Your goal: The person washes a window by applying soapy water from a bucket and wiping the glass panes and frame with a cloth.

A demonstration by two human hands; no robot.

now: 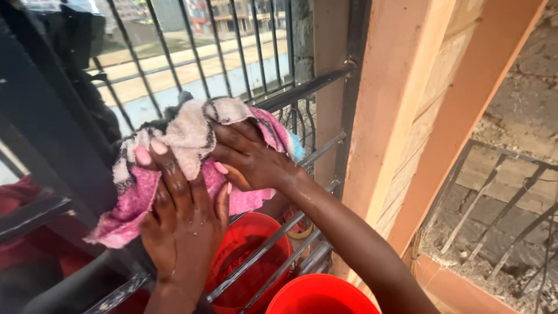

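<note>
head view, looking down and forward at both hands pressed on a towel [186, 157] against dark window glass [64, 145]; the towel is a worn terry cloth, pink with pale beige and grey-striped patches and a bit of blue at its right edge, bunched and lumpy, its lower corner hanging loose at the left; it sits flat against the pane, probably so the whole pad rubs the surface; the left hand [180, 215] lies over the lower part of the towel, palm down, fingers [154, 154] spread and released rather than gripping, pushing the cloth into the glass; the right hand [247, 157] comes in from the right with a wet-looking forearm, its fingers clenched into the upper folds, grasping the towel to keep the bundle together; behind the glass and beside it run thin black metal bars [273, 93], smooth and round, with a scrolled piece further back; below the hands two red plastic buckets [319, 296] show, glossy and round, one seen through the bars, likely kept near for rinsing; at the right stands a peach-painted wall column [407, 104], matte and flat; rough stone ground [511, 192] lies beyond it.
</note>
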